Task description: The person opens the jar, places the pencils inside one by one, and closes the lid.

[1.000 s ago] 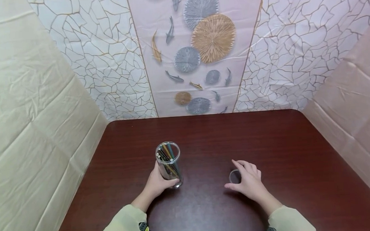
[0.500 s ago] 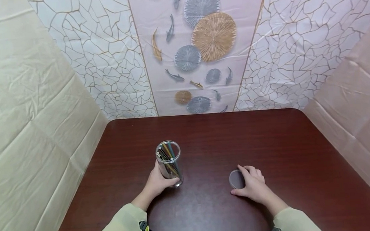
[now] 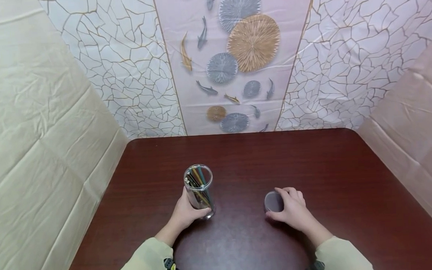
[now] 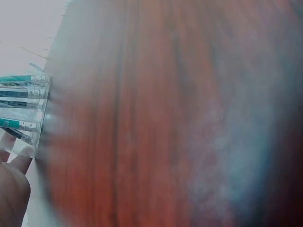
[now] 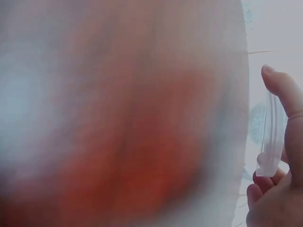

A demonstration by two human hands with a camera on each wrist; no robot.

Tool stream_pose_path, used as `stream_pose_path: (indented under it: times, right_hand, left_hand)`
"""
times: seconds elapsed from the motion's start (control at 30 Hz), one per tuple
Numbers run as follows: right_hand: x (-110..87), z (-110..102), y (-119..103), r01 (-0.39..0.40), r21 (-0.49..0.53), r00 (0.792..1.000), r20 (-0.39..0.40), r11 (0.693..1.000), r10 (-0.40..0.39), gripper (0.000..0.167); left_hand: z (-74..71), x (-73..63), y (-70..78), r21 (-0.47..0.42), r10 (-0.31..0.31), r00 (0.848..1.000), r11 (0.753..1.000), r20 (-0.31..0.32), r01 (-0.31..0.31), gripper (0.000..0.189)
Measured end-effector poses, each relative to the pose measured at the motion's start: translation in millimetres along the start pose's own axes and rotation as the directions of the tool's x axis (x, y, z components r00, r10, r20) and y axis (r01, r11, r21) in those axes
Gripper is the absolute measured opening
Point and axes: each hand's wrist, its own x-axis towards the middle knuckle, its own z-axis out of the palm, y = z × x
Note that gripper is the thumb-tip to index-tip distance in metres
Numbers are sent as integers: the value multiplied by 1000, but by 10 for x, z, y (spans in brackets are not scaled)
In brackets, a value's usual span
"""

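My left hand [image 3: 185, 212] grips the lower part of a tall clear jar [image 3: 209, 197] left of centre, fingers round its far side and thumb across the front. Several coloured pencils [image 3: 196, 178] lean inside the uncovered jar; in the left wrist view their ends [image 4: 21, 124] show through the clear wall. To the right, my right hand [image 3: 292, 207] holds a round, clear lid [image 3: 273, 202] by its edge, thumb at the near side and fingers at the far side. Seen edge-on in the right wrist view, the lid [image 5: 271, 142] is shallow with a ridged rim.
Both hands work over a dark red-brown wooden table [image 3: 235, 158] with rounded far corners. A patterned cloth [image 3: 136, 74] hangs behind it, and plain pale cloths [image 3: 36, 140] close off the left and right sides.
My right hand has gone from reaching over the lid to gripping its edge, and the lid has shifted slightly away and left. The left hand and jar stay put.
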Motion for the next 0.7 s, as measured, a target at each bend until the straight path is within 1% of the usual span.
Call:
stream_pose_path:
  times: [0.13,0.27,0.47,0.53,0.7]
  right_hand:
    - [134,-58,-130,10,45,1000,8,999,-11,83]
    - [300,-133,-331,35,90,999,7,995,-36,83]
    - [574,-254,-785,136,153,990,-43,979,-131,81]
    - [648,-290,-947,161,177,987,-33,971,-158,82]
    - [784,-354,-1317,177,281,983,5,943,-185,80]
  left_hand:
    - [-2,2,-4,10,-7,1000,1000,3,7,94]
    - [-8,-5,-11,17,-14,1000,1000,3,14,93]
    - [-19,-17,-26,14,-23,1000,1000,-8,23,91]
    - [-18,-18,-37,19,-24,1000,1000,-10,24,90]
    - [-22,10,-7,16,-35,999,999,8,35,91]
